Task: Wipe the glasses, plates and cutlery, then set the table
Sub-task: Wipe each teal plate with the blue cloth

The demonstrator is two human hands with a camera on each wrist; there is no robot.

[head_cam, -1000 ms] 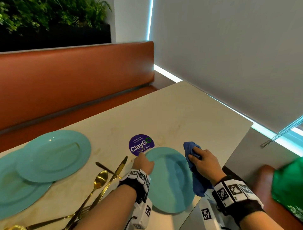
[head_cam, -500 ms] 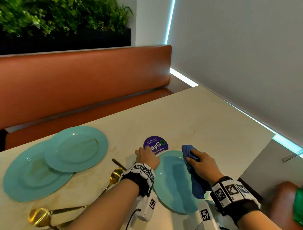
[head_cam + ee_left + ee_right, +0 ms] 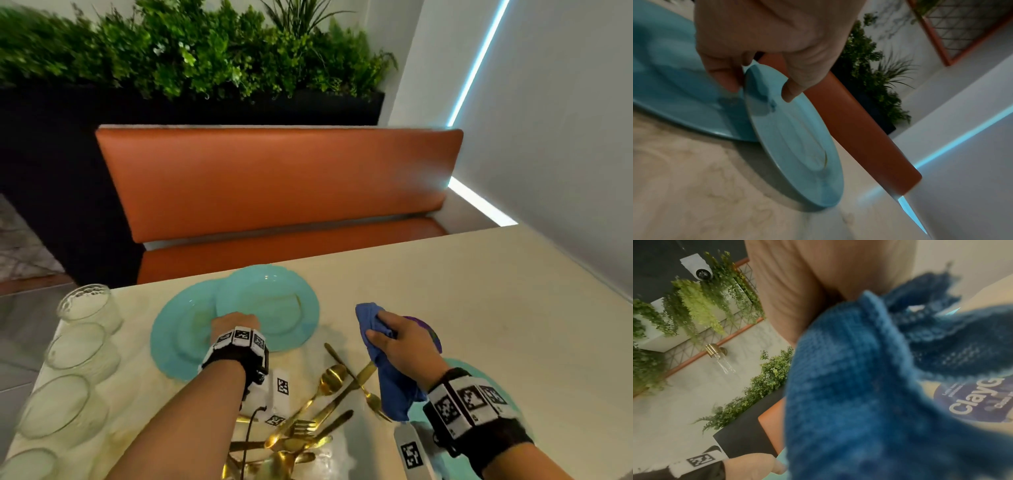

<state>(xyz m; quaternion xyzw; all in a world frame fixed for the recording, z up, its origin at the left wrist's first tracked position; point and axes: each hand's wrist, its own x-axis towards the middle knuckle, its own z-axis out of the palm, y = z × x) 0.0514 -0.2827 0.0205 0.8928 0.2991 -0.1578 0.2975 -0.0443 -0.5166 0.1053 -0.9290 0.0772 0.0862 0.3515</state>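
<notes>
Two turquoise plates overlap on the pale table (image 3: 479,281). My left hand (image 3: 236,318) pinches the near rim of the upper plate (image 3: 270,301), which lies partly on the lower plate (image 3: 178,335). The left wrist view shows my thumb on top and a finger beneath the upper plate's (image 3: 797,138) rim, that edge raised off the lower plate (image 3: 674,81). My right hand (image 3: 380,329) grips a bunched blue cloth (image 3: 394,387) above the table; the cloth (image 3: 859,386) fills the right wrist view. A third turquoise plate (image 3: 462,365) lies under my right wrist.
Several clear glasses (image 3: 78,346) stand in a row along the table's left edge. Gold cutlery (image 3: 318,411) lies heaped between my arms. A purple round sticker (image 3: 424,329) is on the table beyond the cloth. An orange bench (image 3: 274,188) runs behind the far edge.
My left hand left the right-hand plate, crossed to the two overlapping plates and took the upper one's rim. My right hand lifted the cloth off the right-hand plate. My view swung left.
</notes>
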